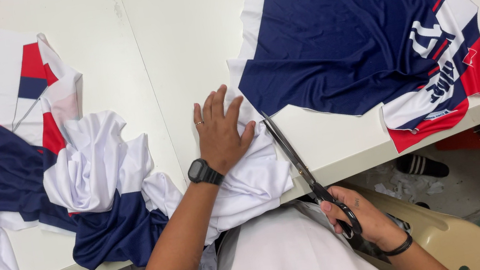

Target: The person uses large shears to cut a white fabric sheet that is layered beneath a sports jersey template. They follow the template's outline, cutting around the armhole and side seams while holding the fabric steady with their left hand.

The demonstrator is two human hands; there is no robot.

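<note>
The navy-and-white fabric (326, 31) is spread on the white worktop (186, 40); its white edge is pinned flat by the left hand (222, 134), fingers spread, while black scissors (295, 158), gripped closed-fisted by the right hand (355, 216), meet the edge.

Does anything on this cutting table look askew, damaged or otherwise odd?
Little stands out. The left hand presses white fabric flat while the right hand works the scissors along the navy panel. The crumpled fabric heap and the panel's red corner overhang the table edge; scraps litter the floor.
</note>
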